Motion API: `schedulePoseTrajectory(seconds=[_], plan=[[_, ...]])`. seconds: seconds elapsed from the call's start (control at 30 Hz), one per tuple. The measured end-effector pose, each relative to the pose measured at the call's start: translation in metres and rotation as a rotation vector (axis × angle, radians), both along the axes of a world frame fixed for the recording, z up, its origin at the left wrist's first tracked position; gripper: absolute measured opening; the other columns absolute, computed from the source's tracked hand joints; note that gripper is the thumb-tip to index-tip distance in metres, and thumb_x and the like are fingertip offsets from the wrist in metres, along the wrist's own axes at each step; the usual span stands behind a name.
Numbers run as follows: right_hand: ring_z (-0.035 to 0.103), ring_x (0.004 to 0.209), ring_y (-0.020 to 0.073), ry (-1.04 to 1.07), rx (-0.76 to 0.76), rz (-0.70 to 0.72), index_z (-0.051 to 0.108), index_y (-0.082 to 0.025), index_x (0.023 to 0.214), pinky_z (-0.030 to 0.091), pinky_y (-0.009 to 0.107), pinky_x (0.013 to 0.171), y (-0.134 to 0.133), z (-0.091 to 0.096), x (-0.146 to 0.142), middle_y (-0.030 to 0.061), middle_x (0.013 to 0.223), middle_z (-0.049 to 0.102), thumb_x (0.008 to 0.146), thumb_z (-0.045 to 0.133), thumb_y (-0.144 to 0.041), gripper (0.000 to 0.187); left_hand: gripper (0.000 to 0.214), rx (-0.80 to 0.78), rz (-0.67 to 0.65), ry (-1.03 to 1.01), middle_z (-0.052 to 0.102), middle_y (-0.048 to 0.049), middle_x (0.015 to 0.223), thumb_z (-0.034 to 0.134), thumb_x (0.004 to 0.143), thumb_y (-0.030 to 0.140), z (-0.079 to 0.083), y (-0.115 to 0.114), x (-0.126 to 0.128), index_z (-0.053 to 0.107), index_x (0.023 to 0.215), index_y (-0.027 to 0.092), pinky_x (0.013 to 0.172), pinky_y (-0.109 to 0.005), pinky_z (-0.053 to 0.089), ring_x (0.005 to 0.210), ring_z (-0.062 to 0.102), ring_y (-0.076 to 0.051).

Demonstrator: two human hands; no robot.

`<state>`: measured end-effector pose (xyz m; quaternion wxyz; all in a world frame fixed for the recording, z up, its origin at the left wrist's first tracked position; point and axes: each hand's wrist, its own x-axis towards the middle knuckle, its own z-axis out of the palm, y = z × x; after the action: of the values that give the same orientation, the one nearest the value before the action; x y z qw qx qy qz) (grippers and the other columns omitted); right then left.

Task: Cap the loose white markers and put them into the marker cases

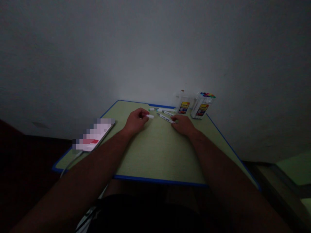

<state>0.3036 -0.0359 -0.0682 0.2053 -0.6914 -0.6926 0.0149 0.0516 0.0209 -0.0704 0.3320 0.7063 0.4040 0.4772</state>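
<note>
My left hand [136, 121] pinches a white marker cap [150, 116] with a pinkish end, its open side turned right. In my right hand [184, 124] is a white marker [165, 118] with dark print, gripped near its right end. That marker's bare tapered tip points left, a short gap from the cap. Just behind it lies another white marker [168, 113], partly hidden by my right hand. Farther back, more markers [166, 110] with green and light blue ends rest on the table.
A clear marker case [184, 106] with one marker sticking up stands at the back, beside a fuller case [202, 108] of colourful markers. A phone [97, 134] with a white cable [70, 161] lies left on the blue-edged table [155, 155]. A wall rises behind.
</note>
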Motion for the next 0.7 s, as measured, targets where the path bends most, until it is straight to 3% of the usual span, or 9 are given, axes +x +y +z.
schedulePoseTrajectory(seconds=[0.07,0.27,0.37,0.53,0.7], plan=[[0.064,0.111,0.0217,0.003,-0.008,0.002,0.070,-0.017,0.116,0.046,0.034,0.101,-0.001,0.001,-0.001,0.0083,0.120,0.071,0.081,0.063,-0.020,0.036,0.017,-0.071,-0.040,-0.114,0.061,0.0007,0.073,0.070,0.067,0.018,0.004,-0.005,0.003,0.068,0.084,0.017,0.068,-0.029,0.046,0.068,0.056,-0.014],[0.063,0.112,0.0210,0.009,-0.032,-0.002,0.070,-0.018,0.117,0.045,0.034,0.102,-0.001,0.002,0.000,0.0076,0.119,0.071,0.082,0.064,-0.021,0.036,0.014,-0.551,-0.304,-0.633,0.060,-0.0006,0.070,0.063,0.065,0.014,0.024,-0.016,0.001,0.064,0.079,0.017,0.061,-0.029,0.051,0.057,0.052,-0.011],[0.064,0.111,0.0210,0.004,-0.031,0.008,0.070,-0.019,0.116,0.045,0.034,0.102,0.001,0.000,0.001,0.0075,0.120,0.070,0.082,0.063,-0.021,0.035,0.011,-0.640,-0.423,-0.789,0.053,0.0007,0.061,0.057,0.065,0.012,0.029,-0.016,-0.004,0.063,0.073,0.016,0.058,-0.028,0.050,0.052,0.048,-0.011],[0.063,0.113,0.0215,-0.004,-0.026,0.010,0.069,-0.017,0.117,0.045,0.034,0.102,0.001,-0.001,0.002,0.0083,0.121,0.070,0.082,0.063,-0.022,0.036,0.011,-0.689,-0.509,-0.844,0.043,0.0017,0.055,0.054,0.063,0.011,0.030,-0.015,-0.007,0.063,0.067,0.016,0.056,-0.027,0.047,0.049,0.044,-0.011],[0.064,0.110,0.0216,-0.012,-0.016,0.008,0.071,-0.018,0.115,0.046,0.034,0.101,0.001,-0.001,0.001,0.0077,0.119,0.071,0.082,0.063,-0.021,0.035,0.010,-0.676,-0.446,-0.769,0.043,0.0010,0.055,0.054,0.060,0.012,0.033,-0.019,-0.005,0.061,0.065,0.017,0.057,-0.029,0.046,0.050,0.043,-0.012]])
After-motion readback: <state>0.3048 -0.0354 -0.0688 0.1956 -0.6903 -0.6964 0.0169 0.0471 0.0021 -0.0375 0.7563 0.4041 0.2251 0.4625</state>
